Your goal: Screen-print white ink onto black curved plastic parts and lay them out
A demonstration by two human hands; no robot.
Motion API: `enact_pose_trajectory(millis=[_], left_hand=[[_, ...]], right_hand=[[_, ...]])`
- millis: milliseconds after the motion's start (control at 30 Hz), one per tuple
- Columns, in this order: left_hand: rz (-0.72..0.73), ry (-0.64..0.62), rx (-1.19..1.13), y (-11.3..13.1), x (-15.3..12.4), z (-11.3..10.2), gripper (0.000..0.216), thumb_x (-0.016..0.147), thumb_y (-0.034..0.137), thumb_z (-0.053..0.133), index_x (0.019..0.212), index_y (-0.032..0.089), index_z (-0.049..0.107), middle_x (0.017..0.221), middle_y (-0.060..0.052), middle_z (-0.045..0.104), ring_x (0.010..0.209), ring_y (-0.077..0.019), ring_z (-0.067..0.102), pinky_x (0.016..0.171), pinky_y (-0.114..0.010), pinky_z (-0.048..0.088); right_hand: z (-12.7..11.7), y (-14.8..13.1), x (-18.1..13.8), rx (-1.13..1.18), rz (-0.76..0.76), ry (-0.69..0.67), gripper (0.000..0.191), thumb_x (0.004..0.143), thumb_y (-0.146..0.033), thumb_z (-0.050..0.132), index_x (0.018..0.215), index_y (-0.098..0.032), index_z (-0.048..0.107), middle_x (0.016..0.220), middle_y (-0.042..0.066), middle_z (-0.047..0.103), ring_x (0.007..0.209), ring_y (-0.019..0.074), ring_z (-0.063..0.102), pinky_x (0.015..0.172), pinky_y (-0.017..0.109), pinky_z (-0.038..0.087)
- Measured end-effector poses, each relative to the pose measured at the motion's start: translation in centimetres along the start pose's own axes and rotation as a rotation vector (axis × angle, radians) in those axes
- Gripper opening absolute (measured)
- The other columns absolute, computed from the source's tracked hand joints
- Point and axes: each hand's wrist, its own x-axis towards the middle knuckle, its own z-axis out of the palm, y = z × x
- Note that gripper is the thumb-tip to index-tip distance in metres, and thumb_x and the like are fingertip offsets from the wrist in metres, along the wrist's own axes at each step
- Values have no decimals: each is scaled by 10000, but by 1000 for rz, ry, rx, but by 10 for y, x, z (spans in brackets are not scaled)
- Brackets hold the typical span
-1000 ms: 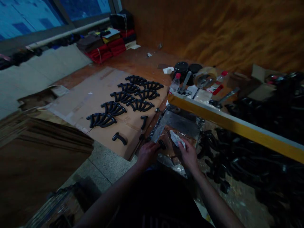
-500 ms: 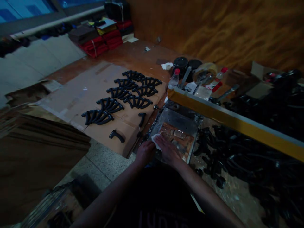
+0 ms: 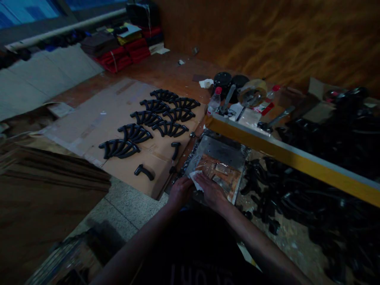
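My right hand presses a crumpled white wipe, cloth or paper, at the near left of a worn metal plate. Close beside it, my left hand is closed, its fingertips at the wipe's left edge; what it grips is hidden in the dim light. A stained brown sheet with clear tape pieces covers the near part of the plate. Left of my hands, single black curved handles lie on cardboard, and several fanned groups of the same handles lie beyond.
A yellow-sided bar crosses the bench on the right. Behind it stand a red-capped bottle, black tubs and a tape roll. Black parts are heaped at right. Cardboard sheets are stacked at left.
The view has shifted slightly. Both hands stay together at the white wipe, with only a small movement of the right hand over it. The black handles lie as before.
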Motion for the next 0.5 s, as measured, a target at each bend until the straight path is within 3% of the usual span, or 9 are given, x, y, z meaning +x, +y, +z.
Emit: enact_pose_trajectory(millis=[133,233,333,433,500], left_hand=[[-11,13,-4,-3,-1,4,144,865,173,575,921,193,706,834,-53,644,823,-173,612,763,-274,489],[-24,1,-11,-5,-1,3,153,855,191,604,968,190,706,849,-58,651,840,-182,623,771,-280,503],[-37,-11,-15,-3,0,-2,184,853,211,613,1013,190,702,878,-62,655,843,-186,636,766,-287,516],[-77,-18,-96,16,7,-5,211,835,207,636,1035,200,703,933,-64,677,854,-185,656,763,-290,530],[-37,-25,-208,39,16,-6,219,830,213,647,1041,200,707,983,-70,700,881,-187,670,786,-295,538]], right_hand=[[-20,-7,-23,24,53,-37,607,767,-25,444,1328,-211,577,1415,83,525,1309,250,485,1092,443,396],[-49,-5,-45,178,136,-43,498,790,-89,472,1218,-257,663,1258,56,657,1146,250,619,993,407,475],[-74,6,-68,504,311,132,324,847,-297,522,1097,-231,718,1026,50,746,944,250,688,868,390,529],[-89,14,-86,853,538,391,430,769,-528,651,992,-171,739,935,83,753,889,278,690,829,410,539],[-97,8,-90,1060,641,501,502,675,-556,750,968,-148,738,902,106,751,884,299,692,823,427,545]])
